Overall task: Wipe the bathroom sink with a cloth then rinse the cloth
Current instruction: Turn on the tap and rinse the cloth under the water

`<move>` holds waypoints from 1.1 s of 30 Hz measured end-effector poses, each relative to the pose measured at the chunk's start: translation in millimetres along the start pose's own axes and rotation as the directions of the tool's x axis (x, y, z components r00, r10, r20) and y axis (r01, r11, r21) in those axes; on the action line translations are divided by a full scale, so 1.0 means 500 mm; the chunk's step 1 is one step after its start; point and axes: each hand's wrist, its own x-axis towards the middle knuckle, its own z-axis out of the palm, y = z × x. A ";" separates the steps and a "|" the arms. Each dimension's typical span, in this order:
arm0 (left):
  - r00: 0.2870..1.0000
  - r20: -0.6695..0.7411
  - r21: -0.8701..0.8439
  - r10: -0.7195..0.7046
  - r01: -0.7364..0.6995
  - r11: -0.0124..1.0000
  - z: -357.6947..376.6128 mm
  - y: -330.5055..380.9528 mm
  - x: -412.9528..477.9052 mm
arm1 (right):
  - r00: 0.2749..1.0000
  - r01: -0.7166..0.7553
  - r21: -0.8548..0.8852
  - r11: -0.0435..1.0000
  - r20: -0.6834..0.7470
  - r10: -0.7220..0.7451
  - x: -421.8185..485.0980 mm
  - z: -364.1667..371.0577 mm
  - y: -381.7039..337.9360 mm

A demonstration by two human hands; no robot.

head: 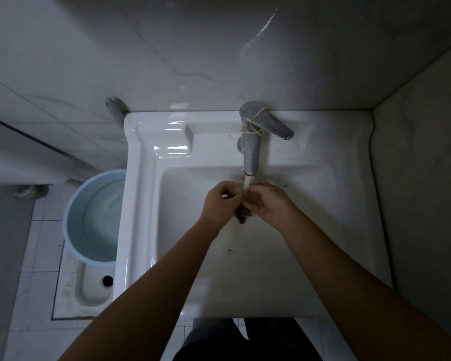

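A white rectangular sink (146, 204) fills the middle of the view. Its metal faucet (251, 149), with a yellow rubber band around it, pours a stream of water (247, 182) into the basin. My left hand (223, 201) and my right hand (267, 204) are pressed together under that stream, both gripping a small dark brown cloth (243, 217). Only a bunched corner of the cloth hangs out below the fingers; the rest is hidden inside my hands. A brownish stain shows on the basin under the cloth.
A pale blue bucket (71, 222) holding water stands on the floor left of the sink, over a squat toilet pan (89, 293). Marble-look tiled walls close in behind and on the right. The faucet lever (276, 127) points right.
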 end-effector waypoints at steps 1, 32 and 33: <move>0.999 -0.032 0.030 0.021 -0.020 0.999 0.000 -0.002 0.001 | 0.999 0.048 -0.077 0.996 -0.010 -0.049 0.003 -0.003 0.006; 0.976 0.082 -0.306 -0.202 0.218 0.927 -0.029 0.036 0.005 | 0.877 0.291 -0.564 0.773 -0.166 -0.451 0.022 -0.040 0.009; 0.975 0.056 -0.310 -0.215 0.221 0.925 -0.039 0.032 0.008 | 0.882 0.283 -0.517 0.808 -0.191 -0.432 0.022 -0.048 0.003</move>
